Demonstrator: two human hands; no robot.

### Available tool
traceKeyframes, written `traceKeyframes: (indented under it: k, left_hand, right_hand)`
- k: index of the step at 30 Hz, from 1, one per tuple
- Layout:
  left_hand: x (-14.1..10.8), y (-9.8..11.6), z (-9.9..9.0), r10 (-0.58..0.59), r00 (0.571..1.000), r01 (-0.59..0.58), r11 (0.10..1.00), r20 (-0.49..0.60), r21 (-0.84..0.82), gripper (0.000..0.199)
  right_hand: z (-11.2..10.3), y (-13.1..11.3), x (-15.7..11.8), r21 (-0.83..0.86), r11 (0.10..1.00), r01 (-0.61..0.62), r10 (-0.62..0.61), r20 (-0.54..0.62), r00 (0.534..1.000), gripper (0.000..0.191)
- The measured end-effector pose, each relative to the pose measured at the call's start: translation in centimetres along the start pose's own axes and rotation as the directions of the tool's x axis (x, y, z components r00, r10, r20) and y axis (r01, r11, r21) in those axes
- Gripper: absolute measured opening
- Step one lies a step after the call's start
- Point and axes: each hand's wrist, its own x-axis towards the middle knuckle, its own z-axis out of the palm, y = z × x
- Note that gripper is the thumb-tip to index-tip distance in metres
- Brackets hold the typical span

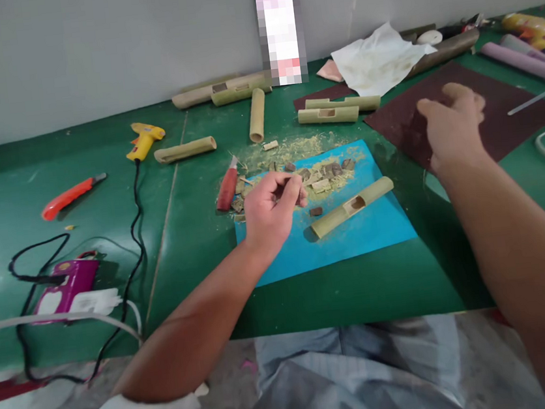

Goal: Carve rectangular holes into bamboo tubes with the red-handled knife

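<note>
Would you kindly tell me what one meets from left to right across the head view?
Orange box cutter, yellow glue gun, red-handled knife, left hand, notched green bamboo tube on blue sheet, right hand.

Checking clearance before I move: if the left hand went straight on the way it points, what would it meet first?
Most likely the wood chips on the blue sheet, just beyond the left hand. Its height above them is unclear, so it might pass over.

bamboo tube (337,217) | greenish, notched midway — lying aslant | on blue sheet (331,250)
</note>
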Motion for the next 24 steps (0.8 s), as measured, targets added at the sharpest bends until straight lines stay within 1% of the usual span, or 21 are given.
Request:
traceKeyframes:
  k: [1,2,3,4,5,6,7,8,9,10,12,14,15,17,19,20,22,24]
  left_hand:
    - [0.1,0.0,0.0,-0.012,1.0,0.012,1.0,-0.001,-0.005,0.03]
    - [0.2,-0.1,-0.1,-0.024,1.0,0.023,1.0,-0.004,-0.015,0.029]
    - [0.3,-0.1,-0.1,-0.035,0.999,0.035,0.999,-0.007,-0.03,0.03]
    - [0.4,-0.1,-0.1,-0.045,0.999,0.044,0.998,-0.013,-0.048,0.032]
    - [0.5,-0.1,0.0,-0.049,0.999,0.048,0.997,-0.02,-0.065,0.034]
    - [0.6,-0.1,-0.1,-0.053,0.998,0.051,0.996,-0.029,-0.075,0.036]
    - [0.7,-0.1,-0.1,-0.057,0.998,0.054,0.996,-0.04,-0.077,0.038]
    - [0.7,-0.1,-0.1,-0.058,0.997,0.055,0.996,-0.051,-0.07,0.038]
    - [0.8,-0.1,-0.2,-0.055,0.997,0.051,0.997,-0.061,-0.062,0.039]
    - [0.9,-0.2,-0.3,-0.05,0.996,0.046,0.997,-0.07,-0.056,0.039]
    - [1.0,-0.2,-0.4,-0.044,0.996,0.04,0.998,-0.081,-0.051,0.042]
    - [1.1,-0.4,-0.5,-0.044,0.996,0.04,0.998,-0.078,-0.05,0.044]
    - [1.1,-0.5,-0.6,-0.044,0.996,0.04,0.998,-0.077,-0.046,0.044]
    - [1.1,-0.6,-0.7,-0.028,0.996,0.026,0.999,-0.085,-0.026,0.042]
    - [1.1,-0.7,-0.7,0.008,0.995,-0.008,1.0,-0.096,0.007,0.039]
    - [1.1,-0.7,-0.8,0.028,0.995,-0.025,0.999,-0.097,0.024,0.038]
    - [1.0,-0.6,-0.9,0.056,0.996,-0.052,0.998,-0.075,0.042,0.037]
    - [0.8,-0.4,-0.9,0.049,0.998,-0.048,0.998,-0.033,0.035,0.036]
  right_hand:
    - [-0.4,-0.2,0.0,-0.023,0.993,-0.117,0.115,-0.052,0.992,0.057]
    - [-1.0,-0.8,-0.3,-0.033,0.977,-0.211,0.208,-0.06,0.976,0.069]
    - [-1.6,-1.7,-0.9,-0.006,0.98,-0.197,0.197,-0.019,0.98,0.067]
    - [-2.2,-2.7,-1.7,0.063,0.995,-0.083,0.077,0.095,0.992,0.053]
    - [-2.8,-3.7,-2.5,0.159,0.987,0.03,-0.064,0.214,0.975,0.037]
    - [-3.3,-4.6,-3.3,0.266,0.957,0.116,-0.199,0.314,0.928,0.029]
    - [-3.6,-5.4,-4.1,0.323,0.925,0.201,-0.325,0.395,0.859,0.026]
    - [-3.8,-6.0,-4.8,0.334,0.891,0.306,-0.439,0.47,0.766,0.026]
    - [-3.9,-6.3,-5.3,0.317,0.861,0.399,-0.509,0.55,0.662,0.029]
    - [-3.8,-6.5,-5.7,0.282,0.842,0.461,-0.529,0.6,0.6,0.033]
    - [-3.5,-6.2,-6.3,0.207,0.806,0.555,-0.531,0.666,0.523,0.034]
    - [-3.4,-5.6,-6.5,0.159,0.772,0.615,-0.536,0.684,0.495,0.034]
    - [-3.4,-5.2,-6.4,0.138,0.758,0.637,-0.539,0.682,0.494,0.035]
    - [-3.7,-4.4,-6.3,0.08,0.745,0.662,-0.529,0.676,0.513,0.033]
    - [-4.0,-3.7,-6.0,0.018,0.756,0.654,-0.474,0.704,0.528,0.034]
    - [-4.1,-3.5,-5.8,-0.003,0.767,0.642,-0.436,0.732,0.524,0.036]
    - [-4.1,-3.3,-5.6,-0.016,0.783,0.621,-0.375,0.784,0.494,0.037]
    - [-4.0,-3.4,-5.6,-0.011,0.785,0.62,-0.362,0.803,0.473,0.034]
